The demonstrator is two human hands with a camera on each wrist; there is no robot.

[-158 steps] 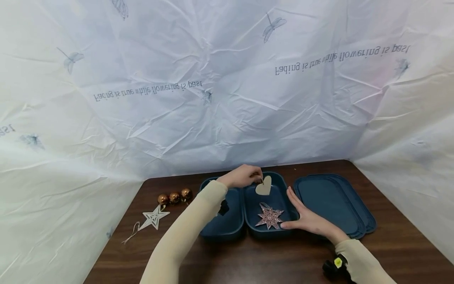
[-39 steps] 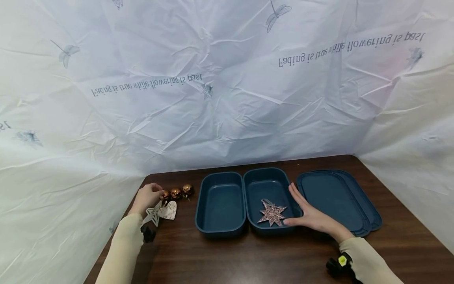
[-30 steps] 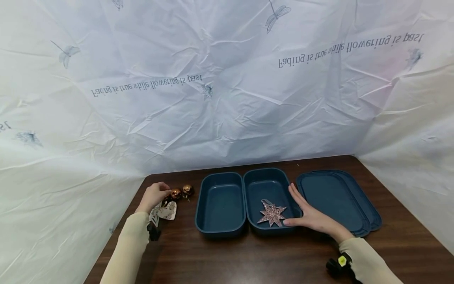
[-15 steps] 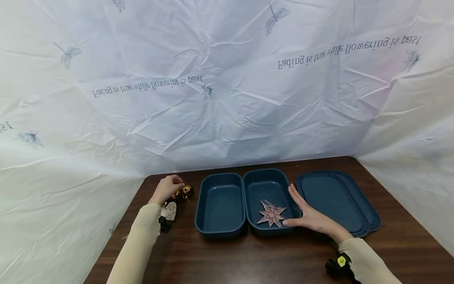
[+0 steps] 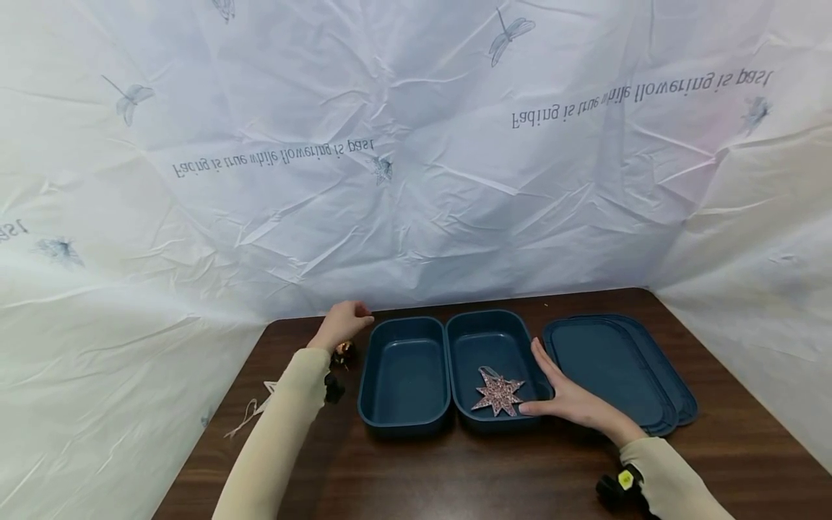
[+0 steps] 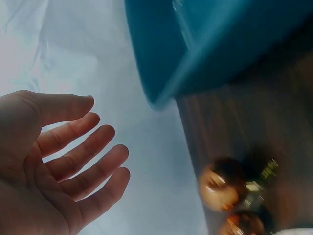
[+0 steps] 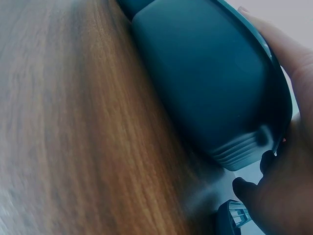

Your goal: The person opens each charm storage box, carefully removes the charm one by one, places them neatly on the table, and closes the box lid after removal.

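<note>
My left hand (image 5: 342, 323) hovers over the table's back edge, just left of the left blue box (image 5: 403, 383). Its fingers (image 6: 80, 169) are loosely bent and hold nothing. Below it are shiny copper baubles (image 5: 344, 350), partly hidden by the wrist; two show in the left wrist view. A white openwork star (image 5: 269, 388) peeks out past the left sleeve, which covers the heart ornament. My right hand (image 5: 572, 401) spreads across the right end of the right blue box (image 5: 484, 339), touching its rim. A pink glittery star (image 5: 498, 393) lies inside that box near the thumb.
Two stacked blue lids (image 5: 604, 368) lie on the right of the brown wooden table (image 5: 455, 469). A white printed sheet (image 5: 416, 217) hangs behind the table and along both sides. The two boxes stand side by side, touching or nearly so.
My left hand has carried the wooden heart from the right box to beside the white star and let it go. It has since moved right and back, past the baubles. The right hand has stayed.
</note>
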